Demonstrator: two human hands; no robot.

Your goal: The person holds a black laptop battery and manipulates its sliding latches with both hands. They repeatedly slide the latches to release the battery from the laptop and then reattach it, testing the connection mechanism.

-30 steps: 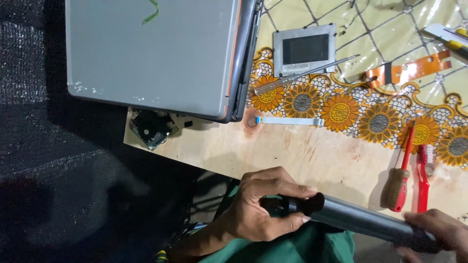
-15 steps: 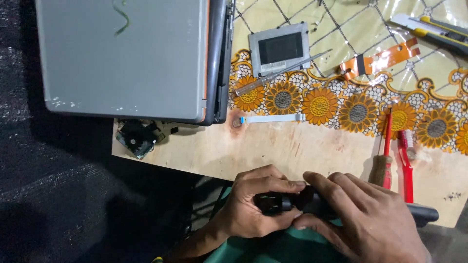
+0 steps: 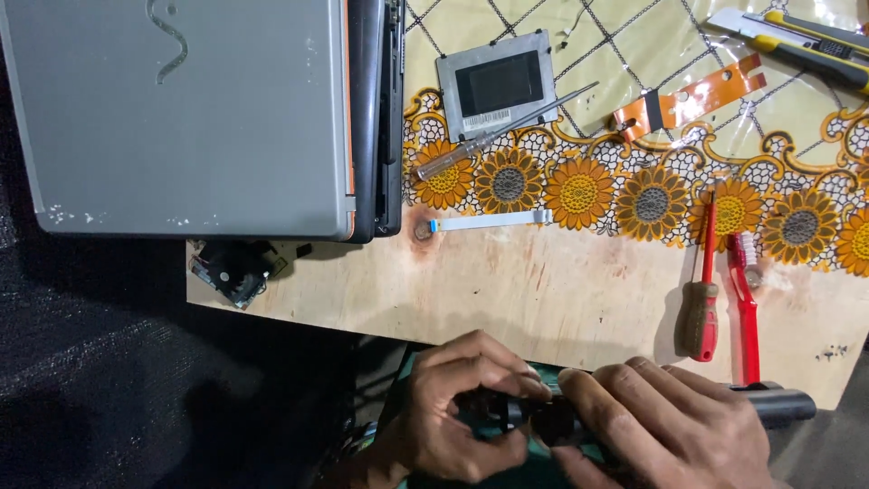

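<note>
Right of the one grey laptop [image 3: 181,113] lie two screwdrivers, one clear-handled [image 3: 502,134] and one red-handled [image 3: 701,299], one red toothbrush [image 3: 744,303], one utility knife [image 3: 797,41], two flat ribbon cables, orange [image 3: 692,98] and white [image 3: 489,220], and one small cover plate [image 3: 498,83].

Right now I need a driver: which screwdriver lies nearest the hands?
The red-shafted screwdriver with the brown handle, just above the right hand; the clear-handled one lies farther up by the laptop.
</note>
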